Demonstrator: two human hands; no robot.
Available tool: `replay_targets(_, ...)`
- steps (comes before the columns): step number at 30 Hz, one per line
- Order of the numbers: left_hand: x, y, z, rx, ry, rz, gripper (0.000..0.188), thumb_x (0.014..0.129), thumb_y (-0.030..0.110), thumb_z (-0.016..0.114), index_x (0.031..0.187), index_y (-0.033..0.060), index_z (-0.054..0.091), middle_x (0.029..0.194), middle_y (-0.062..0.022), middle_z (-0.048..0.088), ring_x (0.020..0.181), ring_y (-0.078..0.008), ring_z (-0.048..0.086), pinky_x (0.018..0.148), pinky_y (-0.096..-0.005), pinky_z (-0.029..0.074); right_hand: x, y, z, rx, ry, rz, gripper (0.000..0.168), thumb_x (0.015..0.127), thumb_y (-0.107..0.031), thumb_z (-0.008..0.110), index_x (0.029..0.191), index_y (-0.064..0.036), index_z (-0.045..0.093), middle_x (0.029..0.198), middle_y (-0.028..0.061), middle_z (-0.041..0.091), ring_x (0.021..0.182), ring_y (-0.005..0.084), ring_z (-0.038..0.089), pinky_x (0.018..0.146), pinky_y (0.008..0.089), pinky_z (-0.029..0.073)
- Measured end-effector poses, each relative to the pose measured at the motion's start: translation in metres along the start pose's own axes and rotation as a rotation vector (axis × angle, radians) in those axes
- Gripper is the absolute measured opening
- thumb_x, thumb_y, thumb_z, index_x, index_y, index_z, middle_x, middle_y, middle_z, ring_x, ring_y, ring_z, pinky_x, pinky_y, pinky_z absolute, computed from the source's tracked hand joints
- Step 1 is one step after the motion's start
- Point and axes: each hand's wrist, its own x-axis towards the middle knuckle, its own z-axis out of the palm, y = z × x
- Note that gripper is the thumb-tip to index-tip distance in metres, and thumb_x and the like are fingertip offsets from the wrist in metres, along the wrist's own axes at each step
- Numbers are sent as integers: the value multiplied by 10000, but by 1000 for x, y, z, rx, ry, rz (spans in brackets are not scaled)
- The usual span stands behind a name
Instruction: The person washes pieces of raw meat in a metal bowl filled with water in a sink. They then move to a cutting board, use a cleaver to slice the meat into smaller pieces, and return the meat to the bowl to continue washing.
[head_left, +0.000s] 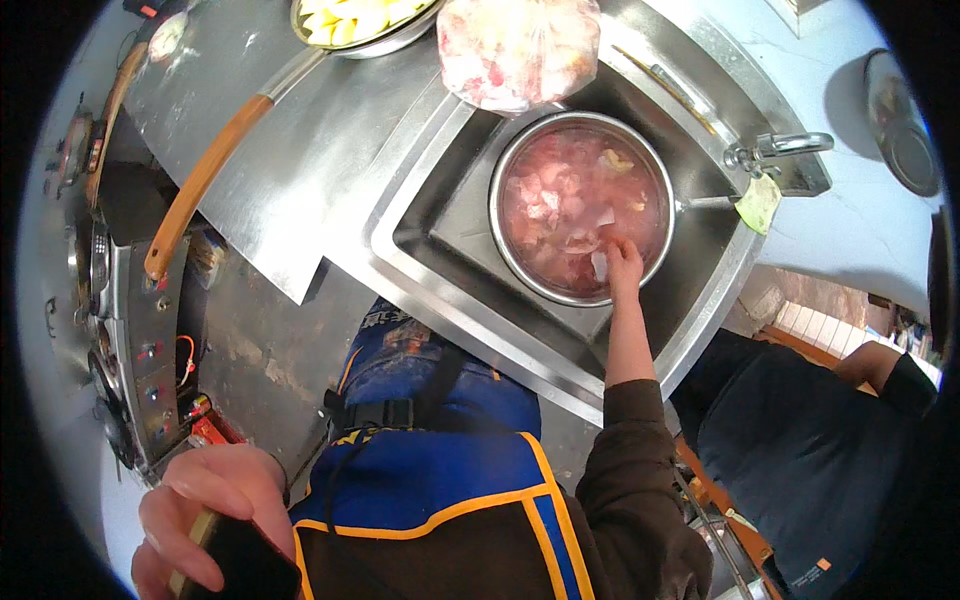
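My right hand dips its fingertips into a round metal pot of reddish water. Chunks of raw meat lie in that water, and a pale piece shows right beside my fingers. Whether the fingers grip a piece is hard to see under the cloudy surface. The pot stands inside a stainless steel sink. At the lower left, away from the sink, my left hand is closed around a dark, flat object like a smartphone.
A clear plastic bag of raw meat sits at the sink's far edge. Left of it is a wooden-handled pan with yellow chunks. A faucet and a green-white cloth are at right. Another person in black is close on my right.
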Motion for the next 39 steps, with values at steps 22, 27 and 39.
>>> replay_targets(22, 1, 24, 14, -47, -68, -85, 675, 389, 499, 788, 968, 373, 465, 1046, 94, 406, 923, -97, 373, 635, -311, 310, 45, -27, 55, 430, -355, 440, 234, 766, -213, 581, 949, -70, 550, 789, 62, 543, 545, 129, 505, 461, 225, 409)
replay_targets(27, -2, 19, 20, 35, -21, -79, 587, 424, 577, 737, 921, 421, 467, 1028, 113, 403, 902, -82, 384, 637, -292, 306, 50, -4, 40, 661, -288, 518, 234, 854, -300, 495, 920, -76, 480, 643, 44, 496, 480, 131, 448, 386, 240, 330)
replay_targets(39, 0, 8, 33, -158, -141, -224, 540, 443, 618, 703, 899, 448, 469, 1017, 130, 419, 884, -63, 416, 634, -277, 329, 60, 4, 12, 702, -194, 440, 256, 853, -226, 532, 1001, -18, 506, 827, 101, 586, 717, 180, 582, 631, 288, 491)
